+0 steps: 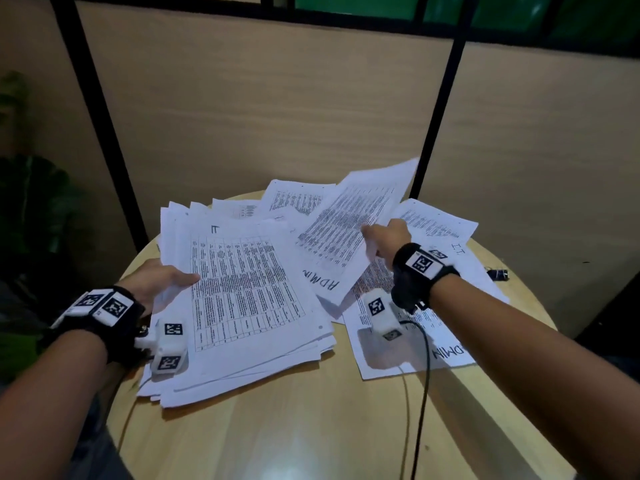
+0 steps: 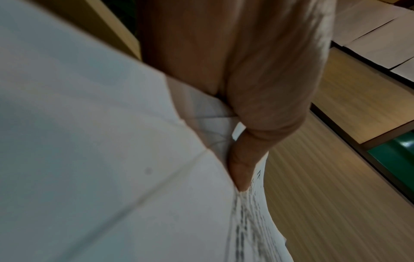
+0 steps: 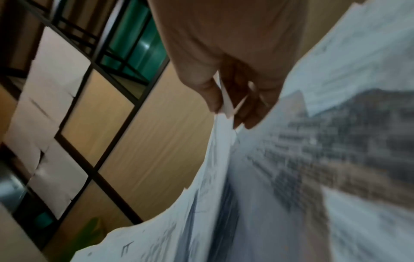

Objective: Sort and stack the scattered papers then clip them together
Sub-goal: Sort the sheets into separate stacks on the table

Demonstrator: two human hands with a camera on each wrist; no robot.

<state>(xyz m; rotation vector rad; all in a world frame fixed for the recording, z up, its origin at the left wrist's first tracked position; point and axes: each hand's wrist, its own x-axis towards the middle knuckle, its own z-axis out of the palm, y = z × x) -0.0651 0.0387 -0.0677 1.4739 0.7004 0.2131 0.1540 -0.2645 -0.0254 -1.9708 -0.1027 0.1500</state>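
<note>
Wooden round table (image 1: 311,427), left hand (image 1: 157,280) grip pinching paper stack (image 1: 249,306), right hand (image 1: 384,233) grip clamped on lifted sheet (image 1: 349,230), binder clip (image 1: 498,273) nearby

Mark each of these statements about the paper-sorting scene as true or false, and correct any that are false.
1. The right hand holds a printed sheet marked ADMIN lifted off the table. True.
2. The left hand is raised in the air, away from the papers. False: it grips the left edge of the big paper stack, thumb on top.
3. A small black binder clip lies on the round wooden table at its right edge. True.
4. All the papers are already in one neat pile. False: loose sheets still lie spread on the right.
</note>
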